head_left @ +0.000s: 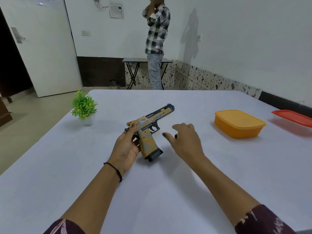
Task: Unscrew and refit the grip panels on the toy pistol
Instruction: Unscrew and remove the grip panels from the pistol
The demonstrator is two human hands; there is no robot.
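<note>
White counter (67,166); toy pistol (152,122) in left hand (125,149), fingers (130,130) curled round it; right hand (187,141) alongside, loosely spread. Grip panel (148,141) on, unscrewing apparently unstarted.

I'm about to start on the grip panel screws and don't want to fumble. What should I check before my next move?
1. Toy pistol held firmly: ok, the left hand grips its rear.
2. Grip panel facing up: ok.
3. Right hand free: ok, open above the table.
4. Screwdriver within reach: not ok, none in view.
5. Panel screws located: cannot tell, too small to see.
6. Place for loose screws: not ok, the orange container has its lid on.
</note>
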